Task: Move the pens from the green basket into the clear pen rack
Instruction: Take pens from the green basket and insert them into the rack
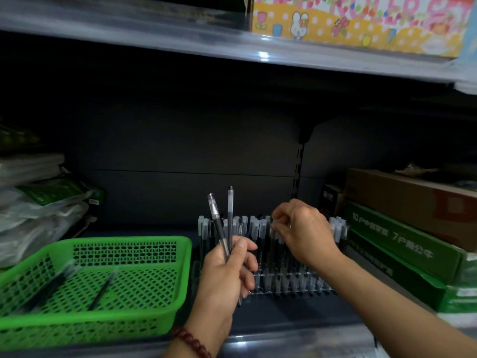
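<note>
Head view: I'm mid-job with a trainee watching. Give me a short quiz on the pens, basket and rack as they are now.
1. True or false: the green basket holds no pens.
2. How many upright pens does the left hand grip? A one, B two, C four.
3. Fill in: the right hand reaches over the ____.
Key: 1 false, loose pens lie in it. 2 B. 3 clear pen rack.
</note>
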